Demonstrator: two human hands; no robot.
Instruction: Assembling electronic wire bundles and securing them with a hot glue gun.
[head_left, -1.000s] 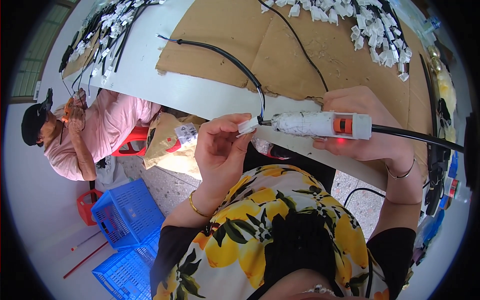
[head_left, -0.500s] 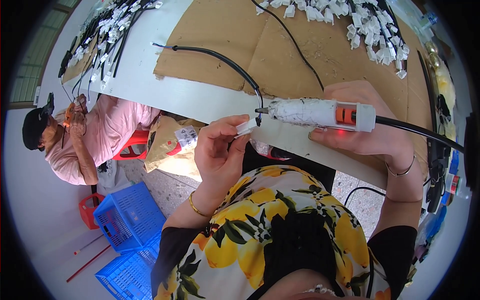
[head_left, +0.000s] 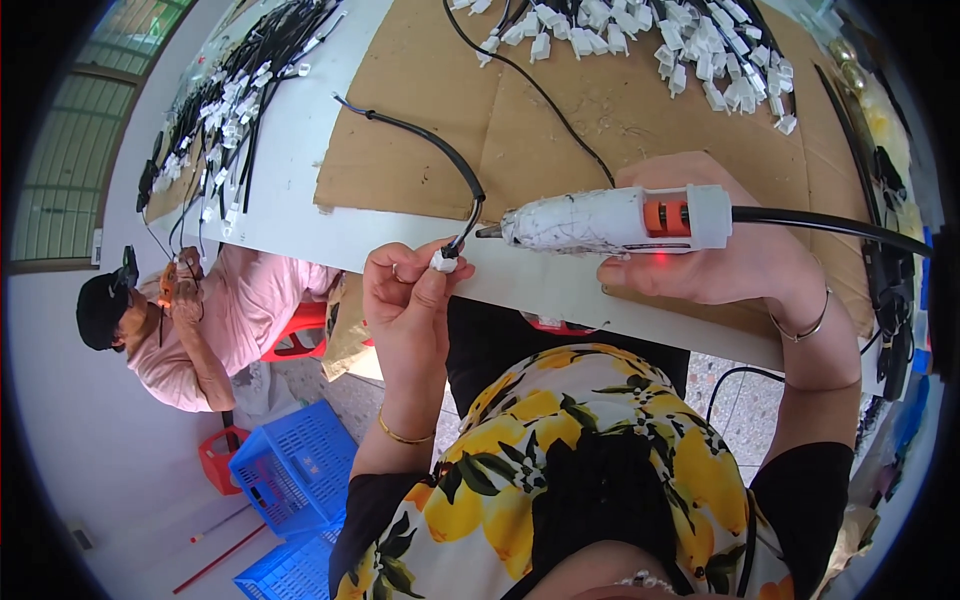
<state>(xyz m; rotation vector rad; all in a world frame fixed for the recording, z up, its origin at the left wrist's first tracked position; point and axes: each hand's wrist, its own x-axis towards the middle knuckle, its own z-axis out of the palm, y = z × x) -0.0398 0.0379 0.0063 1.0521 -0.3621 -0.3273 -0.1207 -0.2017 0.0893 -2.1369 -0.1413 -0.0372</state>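
My left hand [head_left: 408, 305] pinches a small white plug connector [head_left: 443, 262] between thumb and fingers. From the connector's back a short black cable [head_left: 432, 142] curves up and away to the left over the cardboard, its far end stripped to thin wires. My right hand [head_left: 705, 275] is wrapped round a white hot glue gun [head_left: 575, 225] with an orange part near its rear and a red light below. The gun lies level, its dark nozzle pointing left, just right of the wires at the connector. Whether the nozzle touches them I cannot tell.
Brown cardboard [head_left: 400, 190] covers much of the white table [head_left: 300, 225]. Many white-plugged cables [head_left: 600, 30] lie at the far side; another bundle [head_left: 240, 110] is at far left. A co-worker [head_left: 240, 320] in pink sits left, holding an orange tool. Blue crates [head_left: 300, 460] stand on the floor.
Both hands have shifted a little left with the glue gun and the connector. My left hand has turned the connector, so its end now faces me more.
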